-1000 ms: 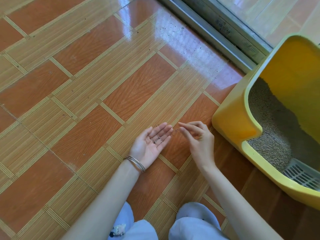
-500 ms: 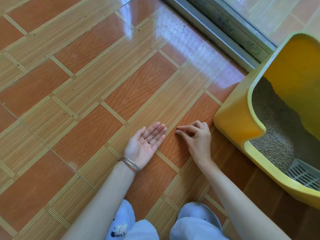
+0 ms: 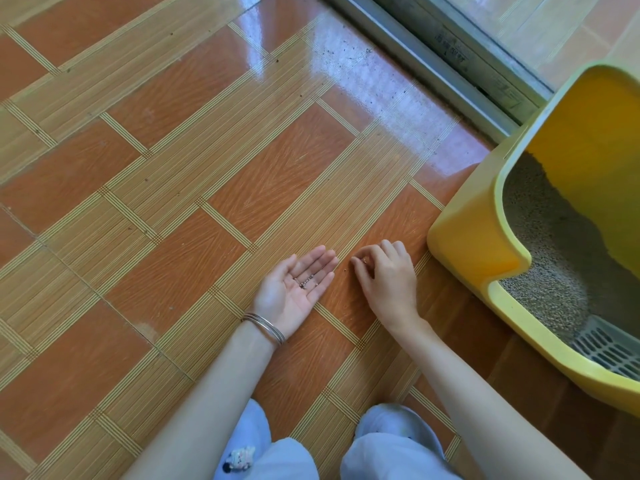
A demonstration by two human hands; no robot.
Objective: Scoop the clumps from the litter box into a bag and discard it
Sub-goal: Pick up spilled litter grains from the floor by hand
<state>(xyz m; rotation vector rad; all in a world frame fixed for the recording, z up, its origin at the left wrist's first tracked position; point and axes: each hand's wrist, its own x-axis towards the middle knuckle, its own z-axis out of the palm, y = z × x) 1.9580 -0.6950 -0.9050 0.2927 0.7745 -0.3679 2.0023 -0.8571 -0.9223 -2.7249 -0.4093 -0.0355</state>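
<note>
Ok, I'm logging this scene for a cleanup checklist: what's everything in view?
litter box: one, yellow, right edge
litter: grey-beige, inside the box
slotted grate: one, pale grey, box's near end
loose grains: a few, dark, on the left hand; one more on the floor between the hands
floor: orange and tan tiles
door track: one, grey, top right
bangles: several, silver, left wrist
trousers: pale blue, bottom edge
left hand: palm up, open, centre
right hand: fingers curled, tips at the floor, beside the box

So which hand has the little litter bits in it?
The left hand, palm up with bangles at its wrist; the right hand is knuckles up, fingers curled.
</note>
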